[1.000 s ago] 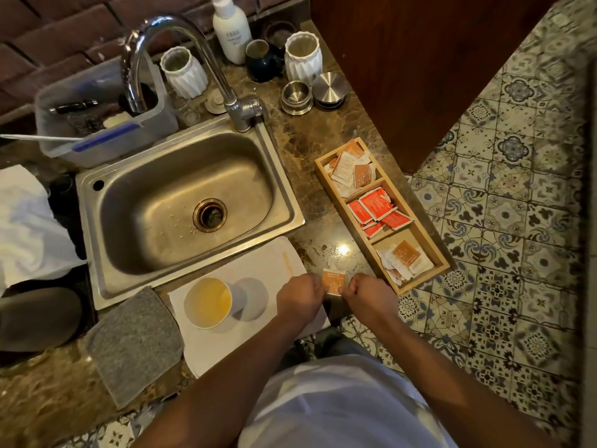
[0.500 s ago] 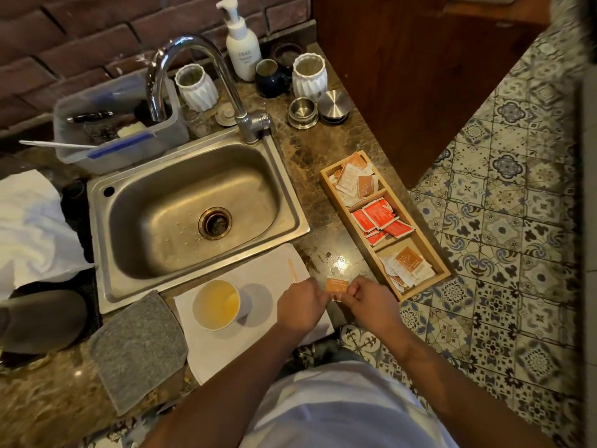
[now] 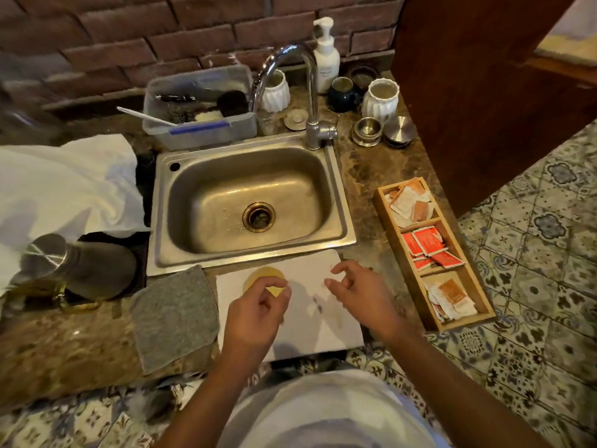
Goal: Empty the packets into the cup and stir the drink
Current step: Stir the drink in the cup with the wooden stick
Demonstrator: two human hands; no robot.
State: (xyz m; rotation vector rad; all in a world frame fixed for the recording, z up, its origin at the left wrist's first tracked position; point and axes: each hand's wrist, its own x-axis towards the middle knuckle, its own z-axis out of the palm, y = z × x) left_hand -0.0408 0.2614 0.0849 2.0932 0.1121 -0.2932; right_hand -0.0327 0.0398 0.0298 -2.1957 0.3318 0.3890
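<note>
Your marble tabletop point(image 3: 365, 176) fills the middle of the frame, with a brick wall across the top and patterned floor tiles down the right side and along the bottom. The steel sink point(image 3: 342, 202) sits at centre, its curved tap point(image 3: 310, 92) rising from the back rim. A white cloth point(image 3: 58, 189) spreads over the left edge, and a dark metal flask point(image 3: 80, 270) lies on its side just below it. A clear plastic tub point(image 3: 200, 127) of utensils stands behind the sink in the upper middle, with a white pump bottle point(image 3: 326, 59), two white ribbed pots, a dark mug and small steel lids to its right.

At the right, a long wooden tray point(image 3: 387, 234) with three compartments holds packets: pale and orange ones point(image 3: 408, 202) in the far section, red ones point(image 3: 426, 244) in the middle, white and orange ones point(image 3: 452, 299) in the near section.

A grey mat point(image 3: 174, 315) lies below the sink's lower left corner, just beside a white board point(image 3: 323, 321) at lower centre. The cup point(image 3: 258, 276) stands on the board's upper left part, yellowish liquid inside, mostly hidden by your left hand point(image 3: 255, 315).

That hand hovers directly over the cup with its fingers curled inward and its grip closed round something small; motion blur hides what it is. Your right hand point(image 3: 358, 292) hangs above the board's right edge, between the cup and the tray, its grip loose and holding nothing.
</note>
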